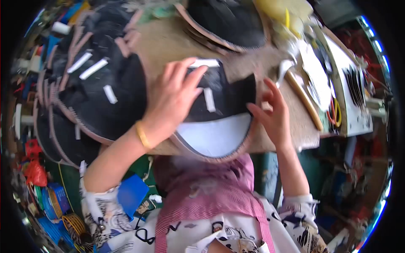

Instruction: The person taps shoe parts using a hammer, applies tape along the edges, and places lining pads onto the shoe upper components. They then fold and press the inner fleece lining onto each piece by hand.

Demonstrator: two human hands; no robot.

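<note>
A black curved fabric piece (236,99) with a pinkish-brown stitched rim lies at the table's front edge, resembling a shoe upper. Its lower part shows a white crescent (215,134); short white strips (209,100) sit on the black area. My left hand (173,95), a yellow band at its wrist, is over the piece's left side with fingers apart. On the right edge, the thumb of my right hand (272,111) touches the piece and the other fingers curl beside it. Whether those fingers grip the edge from behind is hidden.
Several similar black pieces (122,92) are heaped at left, and another stack (230,21) lies at the back. To the right are a wooden-handled tool (303,101), yellow-handled scissors (336,113) and a white board (352,90). A blue plastic object (133,194) is below the table.
</note>
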